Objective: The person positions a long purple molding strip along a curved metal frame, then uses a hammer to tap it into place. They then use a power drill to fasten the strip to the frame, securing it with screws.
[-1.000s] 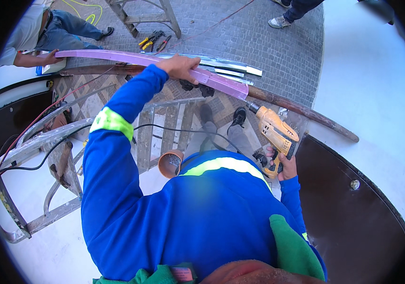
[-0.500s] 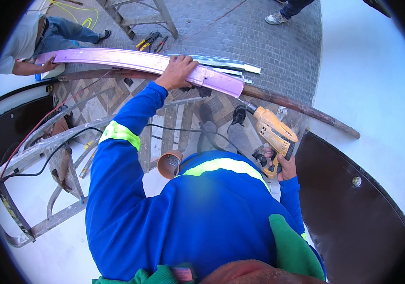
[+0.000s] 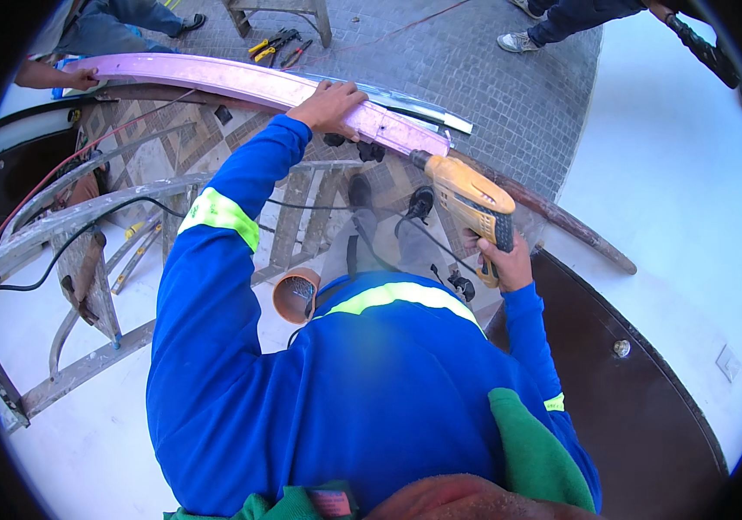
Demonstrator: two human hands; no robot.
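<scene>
A long lilac metal profile (image 3: 215, 76) stretches across the upper part of the head view. My left hand (image 3: 329, 107) is wrapped over it near its right end, thumb on the near side. In my right hand (image 3: 507, 262) is a yellow corded drill (image 3: 475, 195), held by its handle and pointing up and left. The drill's chuck meets the profile's near edge close to that right end. No bit shows, so I cannot tell whether it is in the metal. Another person's hand (image 3: 83, 79) holds the profile's left end.
A dark wooden pole (image 3: 553, 217) runs below the profile. Left of me stands a metal ladder (image 3: 94, 355), with a black cable across it. A brown tub (image 3: 296, 295) of small metal pieces hangs by my waist. Pliers (image 3: 274, 45) lie on the paving; another person's shoe (image 3: 518, 42) is beyond.
The drill has moved left and up, from beside the profile's right end onto its near edge. My left hand keeps its hold. The view has shifted slightly.
</scene>
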